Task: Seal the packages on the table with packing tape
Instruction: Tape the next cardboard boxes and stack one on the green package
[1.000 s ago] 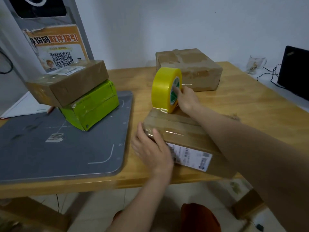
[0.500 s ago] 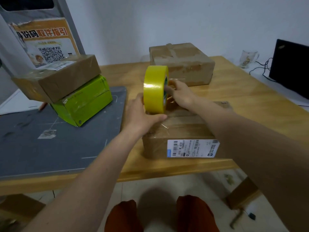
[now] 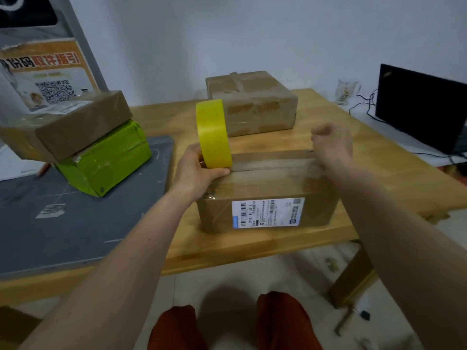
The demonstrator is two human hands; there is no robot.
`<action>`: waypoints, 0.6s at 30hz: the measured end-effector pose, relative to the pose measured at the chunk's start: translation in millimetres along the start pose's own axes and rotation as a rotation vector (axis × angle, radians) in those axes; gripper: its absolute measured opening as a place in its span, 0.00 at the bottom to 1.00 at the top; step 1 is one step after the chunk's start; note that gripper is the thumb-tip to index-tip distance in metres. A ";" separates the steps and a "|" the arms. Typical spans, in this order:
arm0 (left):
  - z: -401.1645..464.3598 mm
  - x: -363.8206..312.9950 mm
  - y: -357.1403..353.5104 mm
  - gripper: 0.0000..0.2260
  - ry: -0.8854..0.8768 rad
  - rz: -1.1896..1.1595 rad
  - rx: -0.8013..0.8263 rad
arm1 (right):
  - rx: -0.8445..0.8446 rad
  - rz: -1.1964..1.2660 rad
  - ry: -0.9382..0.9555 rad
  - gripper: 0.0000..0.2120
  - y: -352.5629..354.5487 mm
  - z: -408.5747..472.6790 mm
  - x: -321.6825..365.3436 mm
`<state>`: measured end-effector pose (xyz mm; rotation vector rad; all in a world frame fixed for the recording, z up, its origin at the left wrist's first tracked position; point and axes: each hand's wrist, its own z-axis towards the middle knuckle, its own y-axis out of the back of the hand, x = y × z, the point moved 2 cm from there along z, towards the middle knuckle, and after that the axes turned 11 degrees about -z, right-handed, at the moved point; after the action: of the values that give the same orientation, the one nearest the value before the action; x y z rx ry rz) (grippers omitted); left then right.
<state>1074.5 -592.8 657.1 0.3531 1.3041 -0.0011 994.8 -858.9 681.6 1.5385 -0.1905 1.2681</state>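
Observation:
A brown cardboard package (image 3: 265, 188) with a white shipping label on its front stands near the table's front edge. My left hand (image 3: 199, 170) grips a yellow roll of packing tape (image 3: 213, 133), held upright at the package's left top edge. A clear strip of tape runs from the roll across the top of the package to my right hand (image 3: 332, 145), which pinches the strip's end at the far right edge with curled fingers.
Another brown package (image 3: 252, 102) sits behind on the wooden table (image 3: 366, 173). At the left a brown box (image 3: 73, 122) lies on a green box (image 3: 106, 160), both on a grey mat (image 3: 88, 223). A black monitor (image 3: 422, 107) and glass mug (image 3: 347, 90) stand at the right.
The package was turned label-front. My left hand took the roll from the right hand, and my right hand pulled the tape end rightwards across the package's top.

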 end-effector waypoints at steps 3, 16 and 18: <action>-0.3 1.6 -5.3 0.32 -0.076 0.037 -0.033 | 0.078 0.022 -0.225 0.10 8.4 5.7 -36.7; -4.3 4.6 -12.1 0.26 -0.135 0.066 -0.069 | 0.198 -0.389 -0.149 0.14 -19.7 13.3 -89.5; -2.1 1.9 -12.0 0.25 -0.100 0.052 -0.076 | 0.206 -0.397 -0.151 0.16 -20.9 17.0 -88.5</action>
<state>1070.7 -603.3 651.7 0.3176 1.1930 0.0736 982.3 -905.5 602.6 1.7455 0.1496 0.8778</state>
